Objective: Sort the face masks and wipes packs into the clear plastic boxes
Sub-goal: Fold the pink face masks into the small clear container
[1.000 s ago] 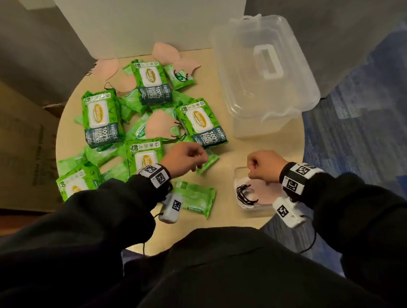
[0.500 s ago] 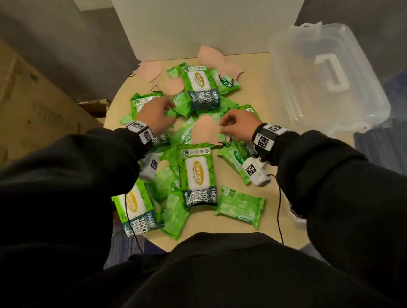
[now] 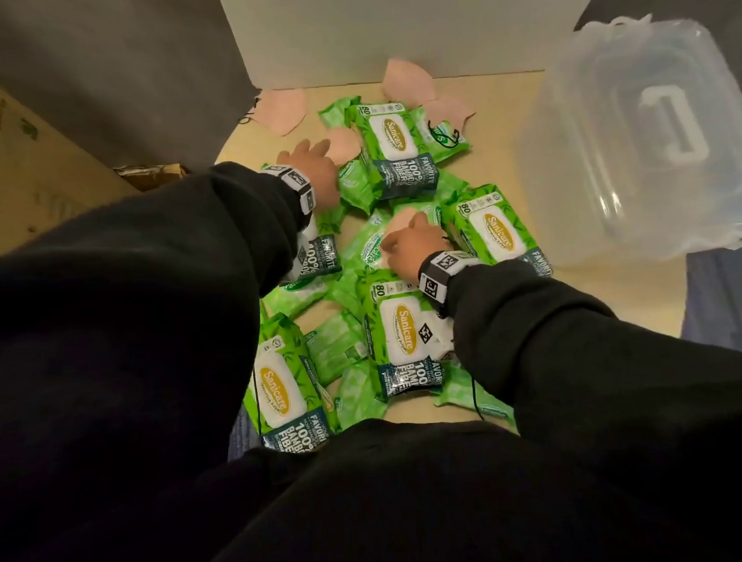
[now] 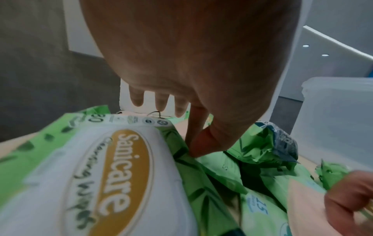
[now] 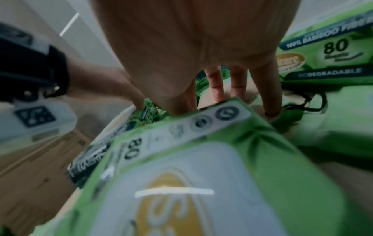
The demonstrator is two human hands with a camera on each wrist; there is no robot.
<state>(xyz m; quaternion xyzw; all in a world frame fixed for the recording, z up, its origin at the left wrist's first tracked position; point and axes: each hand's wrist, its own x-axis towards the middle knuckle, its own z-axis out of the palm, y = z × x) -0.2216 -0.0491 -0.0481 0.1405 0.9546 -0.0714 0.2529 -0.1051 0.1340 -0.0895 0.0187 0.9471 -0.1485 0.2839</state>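
Several green Sanicare wipes packs [image 3: 401, 335] and pink face masks lie heaped on the round table [image 3: 502, 112]. My left hand [image 3: 310, 163] reaches to the back of the heap. Its thumb and index finger [image 4: 193, 127] meet at the edge of a pink mask [image 3: 343, 141], while the other fingers stay straight. My right hand [image 3: 410, 243] is on another pink mask [image 3: 400, 222] in the middle. Its fingers [image 5: 218, 86] point down onto that mask, their tips hidden behind a pack [image 5: 201, 175]. A black ear loop [image 5: 302, 103] lies by the little finger.
A large clear lidded box [image 3: 638, 134] with a white handle stands at the right of the table. Behind the heap is an upright white board [image 3: 388, 23], with a cardboard box [image 3: 15, 172] to the left. More masks [image 3: 400, 81] lie by the board.
Both hands went from the table's near edge forward into the heap. The left hand then moved further back to a mask, and the right hand settled on the middle mask.
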